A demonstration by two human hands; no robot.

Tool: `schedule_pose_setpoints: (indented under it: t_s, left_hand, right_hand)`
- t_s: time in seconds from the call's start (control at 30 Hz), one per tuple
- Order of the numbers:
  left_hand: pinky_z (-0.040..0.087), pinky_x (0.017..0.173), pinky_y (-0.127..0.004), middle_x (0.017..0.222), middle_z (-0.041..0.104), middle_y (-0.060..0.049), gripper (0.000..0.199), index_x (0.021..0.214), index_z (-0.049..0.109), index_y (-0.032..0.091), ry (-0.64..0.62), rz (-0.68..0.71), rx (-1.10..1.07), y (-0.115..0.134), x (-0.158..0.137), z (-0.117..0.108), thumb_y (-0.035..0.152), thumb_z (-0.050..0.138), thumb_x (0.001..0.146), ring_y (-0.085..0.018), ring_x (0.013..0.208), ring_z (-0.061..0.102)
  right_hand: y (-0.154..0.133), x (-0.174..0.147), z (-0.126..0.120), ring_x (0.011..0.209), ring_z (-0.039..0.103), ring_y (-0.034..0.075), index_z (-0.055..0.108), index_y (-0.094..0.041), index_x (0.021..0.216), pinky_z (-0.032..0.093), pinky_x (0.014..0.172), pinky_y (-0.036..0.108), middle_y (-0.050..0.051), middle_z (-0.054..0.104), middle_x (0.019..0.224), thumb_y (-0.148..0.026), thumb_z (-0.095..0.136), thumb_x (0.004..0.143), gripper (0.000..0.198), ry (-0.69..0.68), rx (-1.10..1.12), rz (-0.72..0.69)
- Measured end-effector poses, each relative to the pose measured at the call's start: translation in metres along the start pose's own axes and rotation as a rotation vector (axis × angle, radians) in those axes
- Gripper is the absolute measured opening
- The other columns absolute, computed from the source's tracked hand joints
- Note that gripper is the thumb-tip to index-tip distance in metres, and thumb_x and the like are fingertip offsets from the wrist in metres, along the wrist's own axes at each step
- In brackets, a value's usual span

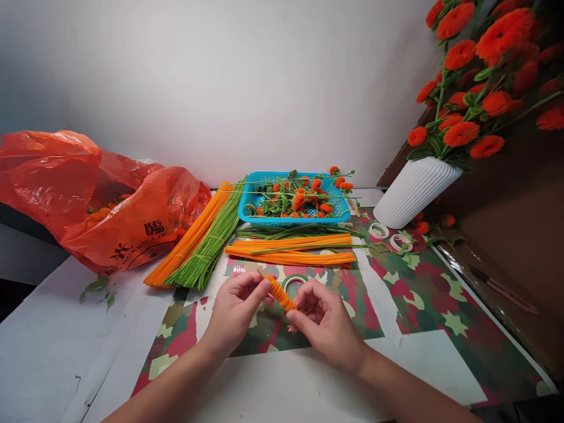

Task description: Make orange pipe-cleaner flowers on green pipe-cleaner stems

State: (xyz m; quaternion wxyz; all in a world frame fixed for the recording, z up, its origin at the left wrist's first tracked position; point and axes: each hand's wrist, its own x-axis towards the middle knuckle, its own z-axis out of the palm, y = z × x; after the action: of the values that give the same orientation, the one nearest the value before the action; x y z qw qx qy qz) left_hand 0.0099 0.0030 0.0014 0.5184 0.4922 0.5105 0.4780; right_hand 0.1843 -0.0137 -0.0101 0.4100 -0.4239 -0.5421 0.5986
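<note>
Between my hands is an orange pipe cleaner point(281, 293), wound in a tight coil around a thin stick point(261, 273) whose pale tip shows at the upper left. My left hand point(238, 308) pinches the upper end of the coil between thumb and fingers. At the lower right end, my right hand point(326, 320) has its thumb and fingertips closed on the coil. Just behind the hands a green tape roll point(294, 278) lies on the mat. Orange pipe cleaners point(295, 258) lie across the table beyond it, with dark green ones point(299, 231) behind them.
A blue basket point(251, 220) holds orange flowers with green stems. Left of it lie orange point(189, 241) and green bundles point(207, 241) beside a red plastic bag point(132, 217). At right stand a white vase point(412, 191) of orange flowers and two white tape rolls point(379, 231) on the camouflage mat point(423, 294).
</note>
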Motion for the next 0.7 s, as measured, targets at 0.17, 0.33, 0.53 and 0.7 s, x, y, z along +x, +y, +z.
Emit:
schedule_pose_setpoints:
  t_s: [0.17,0.33,0.53,0.7]
  left_hand:
    - [0.043,0.054,-0.021,0.056,0.056,0.002,0.038,0.059,0.055,0.016,-0.088,0.004,0.041,0.003,0.000,0.005,0.046,0.063,0.080,-0.011,0.055,0.051]
    - [0.038,0.049,-0.021,0.050,0.052,0.004,0.040,0.059,0.051,0.017,-0.135,-0.049,-0.018,0.002,-0.001,0.008,0.049,0.063,0.079,-0.009,0.048,0.045]
    - [0.042,0.053,-0.020,0.058,0.057,0.003,0.034,0.071,0.059,0.015,-0.134,-0.099,-0.127,-0.008,0.001,0.004,0.048,0.067,0.078,-0.009,0.053,0.050]
    - [0.045,0.051,-0.018,0.063,0.058,0.003,0.031,0.070,0.062,0.015,-0.046,-0.107,-0.291,-0.008,0.005,0.000,0.044,0.073,0.074,-0.008,0.054,0.052]
  right_hand:
    - [-0.002,0.001,0.003,0.056,0.060,0.009,0.047,-0.020,0.073,0.053,0.055,0.021,-0.006,0.052,0.068,-0.033,0.073,0.075,0.029,0.017,0.203,0.064]
    - [-0.007,0.004,0.002,0.052,0.062,0.008,0.046,-0.019,0.073,0.051,0.052,0.018,-0.007,0.055,0.066,-0.035,0.077,0.070,0.036,-0.003,0.269,0.140]
    - [-0.006,0.007,-0.004,0.052,0.066,0.009,0.044,-0.019,0.081,0.051,0.052,0.018,-0.003,0.067,0.069,-0.037,0.082,0.063,0.046,-0.184,0.403,0.333]
    - [-0.003,0.006,-0.009,0.053,0.067,0.011,0.044,-0.018,0.084,0.050,0.052,0.018,0.001,0.070,0.068,-0.037,0.083,0.064,0.048,-0.287,0.473,0.414]
